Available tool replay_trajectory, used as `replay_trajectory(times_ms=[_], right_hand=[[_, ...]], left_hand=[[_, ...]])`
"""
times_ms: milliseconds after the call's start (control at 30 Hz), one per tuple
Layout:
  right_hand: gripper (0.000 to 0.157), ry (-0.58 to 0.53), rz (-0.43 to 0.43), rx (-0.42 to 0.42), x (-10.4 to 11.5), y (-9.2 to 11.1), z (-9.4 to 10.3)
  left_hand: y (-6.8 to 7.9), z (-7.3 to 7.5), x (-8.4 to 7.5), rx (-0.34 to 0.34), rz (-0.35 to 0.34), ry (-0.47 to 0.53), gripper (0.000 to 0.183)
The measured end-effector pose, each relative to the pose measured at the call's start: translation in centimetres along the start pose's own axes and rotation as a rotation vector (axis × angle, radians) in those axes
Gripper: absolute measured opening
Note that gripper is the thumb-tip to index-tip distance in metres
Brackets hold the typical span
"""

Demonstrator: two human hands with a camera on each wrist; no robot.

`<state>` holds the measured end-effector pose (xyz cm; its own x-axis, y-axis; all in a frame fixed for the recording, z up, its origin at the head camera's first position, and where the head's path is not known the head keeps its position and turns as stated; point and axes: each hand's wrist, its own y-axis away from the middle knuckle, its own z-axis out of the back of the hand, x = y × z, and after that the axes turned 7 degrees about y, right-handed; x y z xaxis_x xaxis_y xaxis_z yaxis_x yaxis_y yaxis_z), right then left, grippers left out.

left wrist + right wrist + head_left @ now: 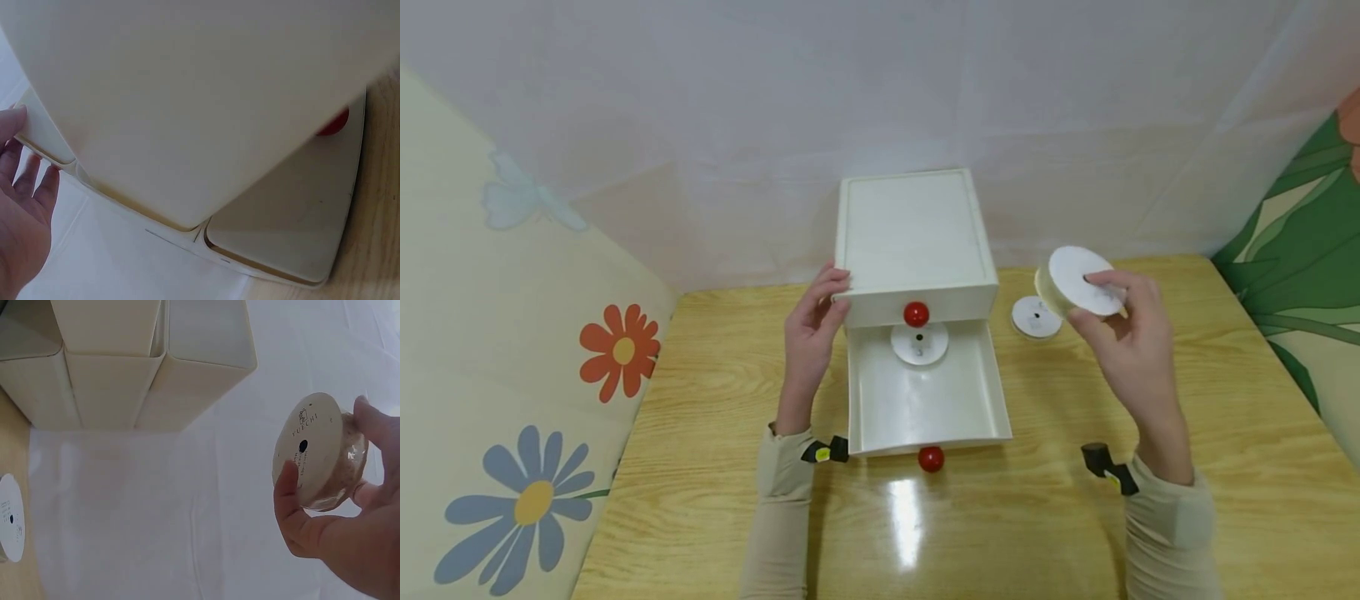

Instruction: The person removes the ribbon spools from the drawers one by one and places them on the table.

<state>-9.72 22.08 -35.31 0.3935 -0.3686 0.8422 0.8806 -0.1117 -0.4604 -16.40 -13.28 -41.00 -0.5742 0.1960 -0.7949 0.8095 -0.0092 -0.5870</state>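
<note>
My left hand [811, 333] grips the left front corner of a white drawer unit [917, 233], fingers along the side and thumb at the front. In the left wrist view, my fingers [47, 190] lie at its upper edge. The drawer [925, 404] below the top one is pulled out; a ribbon spool [920, 352] lies flat towards its back. To the right of the unit, my right hand [1131, 350] pinches another ribbon spool [309, 453] above the table, tilted. A pale ribbon is wound between its white printed discs, and a fingertip lies near its centre hole.
One more ribbon spool [1037, 317] lies on the wooden table [715, 500], right of the unit. Red knobs [931, 459] stick out from the drawer fronts. White cloth [760, 125] hangs behind; panels with printed flowers [621, 350] stand at both sides.
</note>
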Motion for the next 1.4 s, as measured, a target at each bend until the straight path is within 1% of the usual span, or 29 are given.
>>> replay_trajectory(times_ms=[133,333,433,500,567,667,733,800,933,1133,1267,1400], right_hand=[[0.043,-0.023,0.005,0.001,-0.1,0.0,0.0],[0.041,0.011,0.068,0.035,-0.4,-0.1,0.1],[0.040,-0.038,0.094,0.042,-0.7,-0.2,0.1],[0.036,-0.087,0.096,0.027,-0.9,-0.1,0.1],[0.033,-0.155,0.092,0.009,-1.1,-0.1,0.2],[0.030,-0.225,0.085,-0.018,-1.4,-0.1,0.4],[0.030,-0.261,0.077,-0.023,-1.6,-0.2,0.6],[0.030,-0.266,0.064,-0.025,-1.8,-0.3,0.9],[0.030,-0.221,0.006,-0.030,-2.2,-0.5,1.2],[0.030,-0.032,-0.059,-0.031,-3.2,-0.9,1.6],[0.030,0.077,-0.092,-0.019,-4.5,-1.2,1.7],[0.032,0.136,-0.127,0.007,-6.3,-1.4,1.8]], left_hand=[[0.0,-0.1,-0.1,-0.005,0.005,0.004,0.020],[0.0,-0.1,0.0,-0.001,0.001,0.005,0.022],[0.0,0.0,0.1,-0.001,0.001,-0.001,0.024],[0.0,0.0,0.1,-0.002,0.001,-0.002,0.024],[0.0,0.0,0.1,-0.002,0.002,-0.003,0.024],[0.0,0.0,0.0,-0.001,0.003,-0.004,0.023],[0.0,0.0,0.0,-0.002,0.004,-0.006,0.022],[0.0,0.0,0.1,-0.002,0.004,-0.009,0.022],[0.0,0.1,0.1,0.000,0.002,-0.011,0.023],[0.1,0.1,0.1,0.004,-0.004,0.000,0.024],[0.1,0.1,0.1,0.007,-0.007,0.002,0.023],[0.1,0.1,0.1,0.003,-0.002,0.003,0.019]])
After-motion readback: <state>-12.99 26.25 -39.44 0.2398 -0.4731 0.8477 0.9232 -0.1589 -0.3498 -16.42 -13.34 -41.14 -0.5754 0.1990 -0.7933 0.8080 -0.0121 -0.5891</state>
